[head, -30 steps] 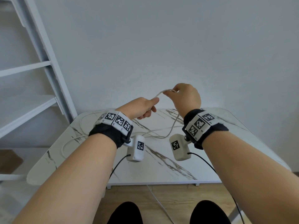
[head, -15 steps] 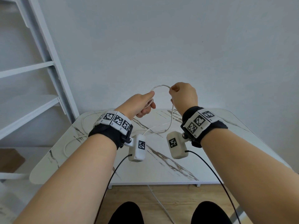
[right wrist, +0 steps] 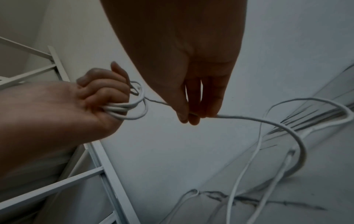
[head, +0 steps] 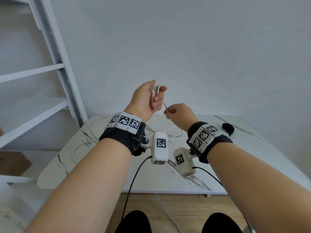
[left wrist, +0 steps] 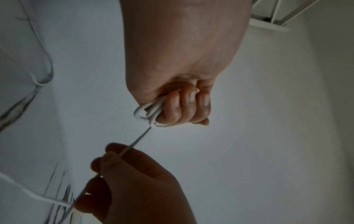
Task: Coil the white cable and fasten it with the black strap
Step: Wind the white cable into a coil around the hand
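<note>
— Where's the white cable [head: 155, 91]?

— Its loops are bunched in my left hand [head: 146, 100], grip closed round them; my right hand [head: 179, 115] pinches the free run just below.

— Advice?

— Feed slack evenly, keeping loops matched. The rest trails over the marble counter [head: 252, 158] beneath; the black strap [head: 228, 128], I think, lies beyond my right wrist. White shelving [head: 64, 78] stands left.

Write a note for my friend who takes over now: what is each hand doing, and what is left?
Left hand: grips a few small loops of the thin white cable.
Right hand: pinches the strand leading out of the loops.
Marble-pattern white table: most of the cable lies loose there; the fuzzy black strap sits near its far right edge, untouched.
Done: first loops.
Left: coil the remainder, then wrap the strap around it.
</note>
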